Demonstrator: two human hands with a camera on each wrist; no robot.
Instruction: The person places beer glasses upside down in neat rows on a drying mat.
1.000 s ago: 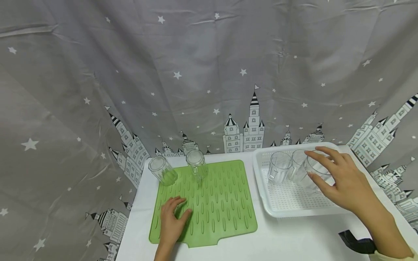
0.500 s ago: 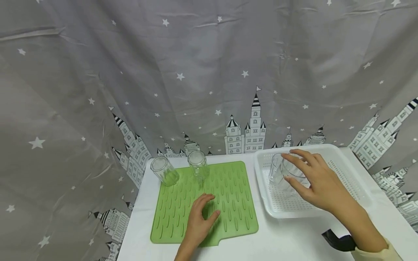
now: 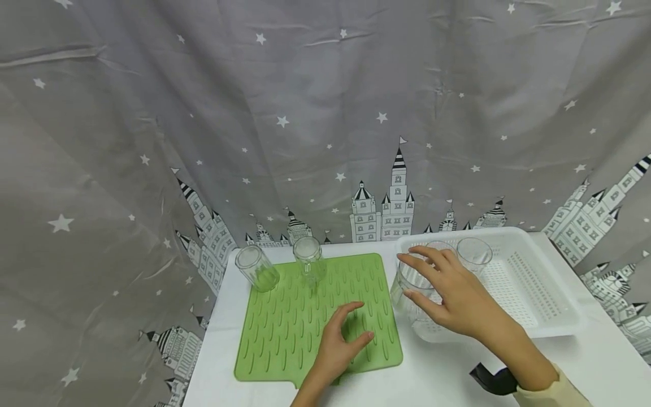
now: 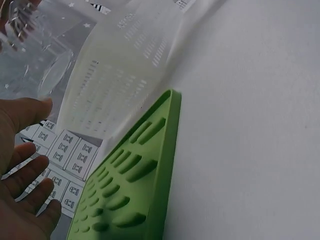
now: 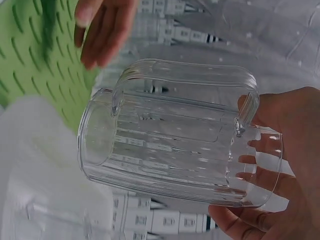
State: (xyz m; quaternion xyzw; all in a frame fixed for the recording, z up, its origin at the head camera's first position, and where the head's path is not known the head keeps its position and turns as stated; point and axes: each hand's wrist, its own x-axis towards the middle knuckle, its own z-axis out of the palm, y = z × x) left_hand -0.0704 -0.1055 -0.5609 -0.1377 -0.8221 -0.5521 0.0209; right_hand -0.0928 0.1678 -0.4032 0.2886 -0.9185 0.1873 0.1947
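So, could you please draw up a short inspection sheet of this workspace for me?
Surface: white tabletop, bearing a green ridged mat and, to its right, a white perforated basket.
Job's things: a clear handled mug is in hand; a second mug and a clear glass stand at the mat's far left; at least two clear vessels are in the basket.
Clutter: nothing seen.
Hands: the right hand grips the handled mug near its rim; the left hand is over the mat's near right part, holding nothing.
Cables: nothing seen.
Surroundings: gray curtain printed with stars and castles.
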